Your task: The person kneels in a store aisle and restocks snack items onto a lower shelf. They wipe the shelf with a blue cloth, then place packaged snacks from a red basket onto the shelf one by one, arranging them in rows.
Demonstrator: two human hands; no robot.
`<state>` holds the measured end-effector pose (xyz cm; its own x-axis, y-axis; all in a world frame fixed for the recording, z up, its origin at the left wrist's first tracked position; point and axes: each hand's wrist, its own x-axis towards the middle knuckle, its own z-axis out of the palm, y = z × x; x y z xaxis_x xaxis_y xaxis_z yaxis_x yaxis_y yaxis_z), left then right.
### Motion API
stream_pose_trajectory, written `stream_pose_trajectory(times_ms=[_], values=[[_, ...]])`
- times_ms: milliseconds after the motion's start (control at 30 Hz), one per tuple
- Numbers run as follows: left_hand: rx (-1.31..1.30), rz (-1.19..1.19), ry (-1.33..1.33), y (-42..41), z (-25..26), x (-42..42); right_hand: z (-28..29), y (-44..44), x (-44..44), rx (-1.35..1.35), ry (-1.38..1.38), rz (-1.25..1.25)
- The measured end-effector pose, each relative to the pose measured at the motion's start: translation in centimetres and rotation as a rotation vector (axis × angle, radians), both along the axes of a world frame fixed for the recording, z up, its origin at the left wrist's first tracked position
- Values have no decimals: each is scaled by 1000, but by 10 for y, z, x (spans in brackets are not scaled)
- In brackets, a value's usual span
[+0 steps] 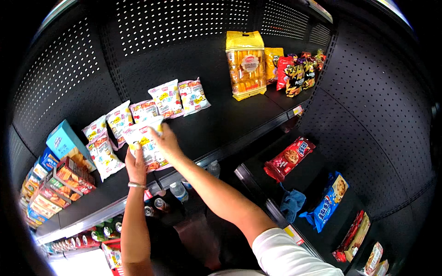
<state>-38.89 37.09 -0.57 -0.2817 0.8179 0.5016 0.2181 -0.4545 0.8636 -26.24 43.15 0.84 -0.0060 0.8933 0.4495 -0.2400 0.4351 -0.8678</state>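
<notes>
A white and pink snack bag point(144, 141) is held over the front part of the black shelf point(207, 134). My left hand point(136, 165), with a bracelet at the wrist, grips its lower left side. At its upper right edge my right hand point(166, 142) has hold of it too. Behind it similar bags stand side by side, among them one leaning bag point(119, 120), a low bag point(144, 109), a tall bag point(166, 98) and one at the right end point(193, 96). Another such bag point(104, 157) lies left of my left hand, partly covering one behind it.
Snack boxes, including a light-blue box point(65, 139), line the shelf's left end. Farther right stand a large yellow bread pack point(246, 65) and several small bags point(295, 77). The right shelf holds a red cookie pack point(290, 158), a blue cookie pack point(328, 201) and a blue cloth point(292, 204). Drink cans point(161, 204) sit below.
</notes>
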Motion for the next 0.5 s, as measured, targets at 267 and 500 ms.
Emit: stream_pose_trajectory(times_ms=[267, 500], values=[[100, 113, -48, -19, 9, 31, 10, -6, 24, -65, 58, 0], [92, 437, 266, -88, 49, 21, 39, -42, 0, -153, 274, 156]])
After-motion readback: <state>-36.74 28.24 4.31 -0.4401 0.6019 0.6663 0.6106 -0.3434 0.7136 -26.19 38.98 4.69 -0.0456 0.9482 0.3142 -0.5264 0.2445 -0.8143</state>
